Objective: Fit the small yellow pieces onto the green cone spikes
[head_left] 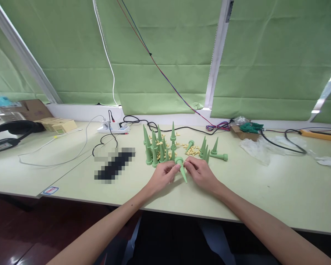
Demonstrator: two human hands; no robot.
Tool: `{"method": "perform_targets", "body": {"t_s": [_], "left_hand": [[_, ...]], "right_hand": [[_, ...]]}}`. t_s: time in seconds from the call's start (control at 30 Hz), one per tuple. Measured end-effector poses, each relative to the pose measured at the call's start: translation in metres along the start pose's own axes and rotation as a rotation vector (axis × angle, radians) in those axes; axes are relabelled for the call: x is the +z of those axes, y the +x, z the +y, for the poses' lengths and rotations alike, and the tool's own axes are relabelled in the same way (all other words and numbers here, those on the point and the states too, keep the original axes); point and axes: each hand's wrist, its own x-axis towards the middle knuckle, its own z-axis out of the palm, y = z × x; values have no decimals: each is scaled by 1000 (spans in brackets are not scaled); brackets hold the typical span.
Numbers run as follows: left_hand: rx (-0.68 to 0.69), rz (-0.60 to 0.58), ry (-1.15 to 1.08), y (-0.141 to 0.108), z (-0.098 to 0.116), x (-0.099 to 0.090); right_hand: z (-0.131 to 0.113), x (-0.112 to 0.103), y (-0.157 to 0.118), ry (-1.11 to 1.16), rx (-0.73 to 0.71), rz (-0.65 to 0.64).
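My left hand (164, 174) pinches a green plastic spike (183, 173) near its wide, collared end; its thin tip points down toward the table's front edge. Close on the other side, my right hand (200, 172) has its thumb and fingers pressed together by the spike's collar, and whatever is between them is too small to make out. Just behind my left hand stands a cluster of upright green spikes (155, 147), some stacked. Small yellow plastic pieces (193, 150) lie in a loose pile beyond my hands. One green spike (219, 156) lies on its side to the right.
A power strip (113, 129) with plugs and cables sits at the back left. Headphones (11, 134) and yellow blocks (61, 126) are farther left. At the back right are a small cardboard box (244, 133) and clear plastic bags (255, 150). A blurred dark object (114, 165) lies left of the cluster.
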Motion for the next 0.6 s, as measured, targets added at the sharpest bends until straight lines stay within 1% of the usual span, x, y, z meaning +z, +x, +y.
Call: {"method": "perform_targets", "body": {"t_s": [0.17,0.3,0.43,0.6], "left_hand": [[-4,-13,-8,0,-4,1],[55,46,62,-2,-9,4],[109,55,102,-4,-9,5],[178,84,152,-4,-6,6]], "right_hand": [[3,0,-1,-9,31,3],[3,2,-1,3,62,5],[3,3,-1,45,104,8],[4,3,0,60,120,-2]]}}
